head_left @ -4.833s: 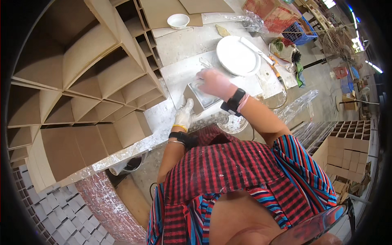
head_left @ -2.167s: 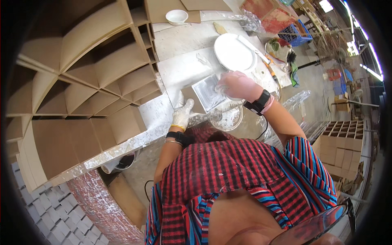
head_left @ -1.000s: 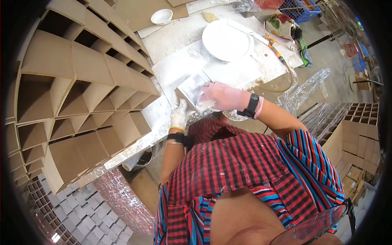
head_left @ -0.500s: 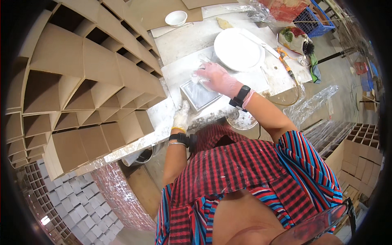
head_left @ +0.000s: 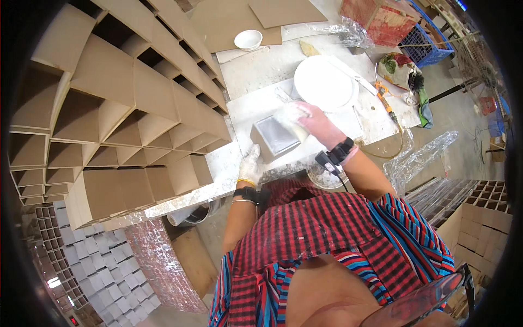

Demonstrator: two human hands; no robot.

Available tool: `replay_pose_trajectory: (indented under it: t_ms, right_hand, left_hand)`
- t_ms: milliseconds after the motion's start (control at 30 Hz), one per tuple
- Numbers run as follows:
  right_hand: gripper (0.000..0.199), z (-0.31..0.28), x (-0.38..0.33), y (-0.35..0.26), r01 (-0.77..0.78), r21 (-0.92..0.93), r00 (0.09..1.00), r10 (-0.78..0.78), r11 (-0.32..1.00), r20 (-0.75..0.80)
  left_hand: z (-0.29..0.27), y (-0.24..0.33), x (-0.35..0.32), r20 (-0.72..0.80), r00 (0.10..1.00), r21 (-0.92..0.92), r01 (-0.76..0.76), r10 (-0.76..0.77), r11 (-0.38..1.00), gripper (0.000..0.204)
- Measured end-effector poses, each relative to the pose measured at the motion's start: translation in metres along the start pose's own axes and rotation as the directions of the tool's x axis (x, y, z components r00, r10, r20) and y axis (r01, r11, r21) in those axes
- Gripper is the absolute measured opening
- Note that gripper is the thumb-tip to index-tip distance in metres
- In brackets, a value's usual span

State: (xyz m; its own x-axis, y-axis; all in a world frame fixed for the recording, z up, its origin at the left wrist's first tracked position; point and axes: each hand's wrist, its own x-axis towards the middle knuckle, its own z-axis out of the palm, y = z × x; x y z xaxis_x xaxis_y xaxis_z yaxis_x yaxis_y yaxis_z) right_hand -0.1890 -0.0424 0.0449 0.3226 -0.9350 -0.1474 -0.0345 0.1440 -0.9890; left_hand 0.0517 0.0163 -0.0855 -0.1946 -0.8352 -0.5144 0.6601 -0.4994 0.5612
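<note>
box was seen 7 o'clock of white disc | right hand was shifted from box's 1 to 3 o'clock, blurred white wad grasped; wiping pass judged unfinished | left hand was pressed at box's 7 o'clock, closure unclear

A workshop, by the look of its bench and stacked boxes.
A pale, white-spattered worktable [head_left: 248, 71] stood beside tall stacks of open brown board boxes [head_left: 155, 103]; rows of grey-white boxes [head_left: 103, 261], an orange-and-black hand tool with a hose [head_left: 385, 103], a blue plastic crate [head_left: 427, 46] and a round wire-caged fan [head_left: 474, 57] filled the surroundings.
</note>
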Motion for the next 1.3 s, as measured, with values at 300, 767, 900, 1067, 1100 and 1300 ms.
replay_pose_trajectory:
  t_ms: [300,767,900,1067,1100,1300]
  right_hand:
    - [0.043,-0.041,-0.014,0.011,0.110,0.220,0.948,-0.036,0.969,-0.315]
    - [0.040,0.007,0.075,0.036,0.129,-0.736,0.970,-0.238,0.665,-0.046]
    - [0.039,0.004,0.045,0.012,0.213,-0.713,0.967,-0.248,0.668,0.057]
    - [0.038,0.002,0.001,0.040,0.189,-0.761,0.971,-0.231,0.621,0.052]
    - [0.039,0.001,0.000,0.043,0.197,-0.752,0.961,-0.277,0.629,0.020]
    - [0.039,0.005,-0.018,0.044,0.278,-0.839,0.941,-0.309,0.467,0.139]
  left_hand:
    - [0.107,0.060,-0.025,0.364,0.813,0.847,-0.492,0.454,0.202,0.047]
    - [0.097,0.036,-0.044,0.504,0.807,0.730,-0.209,0.306,-0.651,0.081]
    - [0.075,0.026,-0.038,0.358,0.879,0.738,-0.059,0.315,-0.673,0.084]
    - [0.077,0.023,-0.035,0.379,0.867,0.770,-0.100,0.325,-0.630,0.083]
    - [0.077,0.022,-0.035,0.381,0.866,0.770,-0.103,0.325,-0.629,0.083]
    - [0.073,0.022,-0.035,0.407,0.845,0.802,-0.149,0.346,-0.578,0.086]
